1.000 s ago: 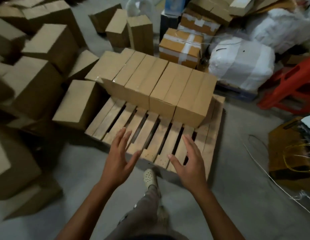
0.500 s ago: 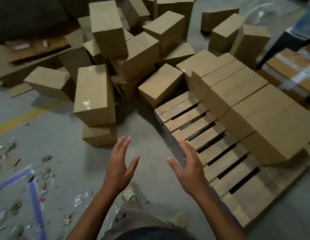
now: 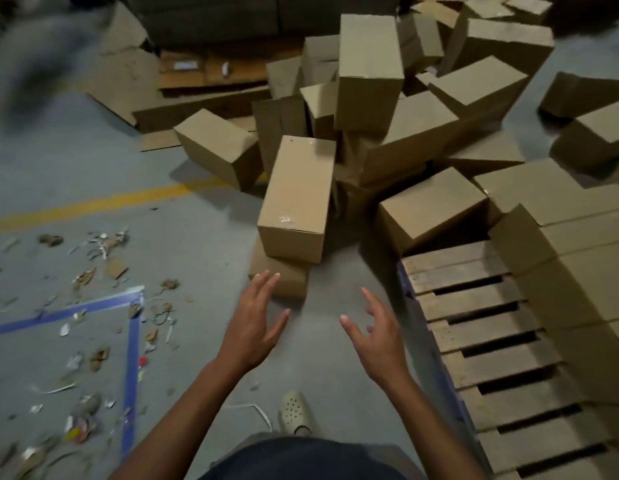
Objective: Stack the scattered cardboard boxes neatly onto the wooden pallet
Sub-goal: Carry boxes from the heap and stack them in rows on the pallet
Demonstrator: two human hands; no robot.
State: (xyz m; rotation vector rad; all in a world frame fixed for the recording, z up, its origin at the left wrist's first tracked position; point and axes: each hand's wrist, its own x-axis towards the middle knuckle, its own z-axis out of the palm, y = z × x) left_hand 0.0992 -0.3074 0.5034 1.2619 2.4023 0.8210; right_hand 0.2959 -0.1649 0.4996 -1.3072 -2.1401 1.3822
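Both hands are empty. The left hand point(image 3: 256, 327) has straight, spread fingers and the right hand point(image 3: 377, 337) has loosely bent ones. The palms face each other, which looks like a stance for clasping a box by its two sides. Just beyond the left fingertips a long box point(image 3: 296, 199) lies across a lower box point(image 3: 284, 277) and is probably the next pick. Behind them sprawls the heap of boxes point(image 3: 422, 133). To the right, the wooden pallet point(image 3: 481, 327) carries a row of boxes point(image 3: 578, 265) along its far side, so the near slats seem to be where more will go.
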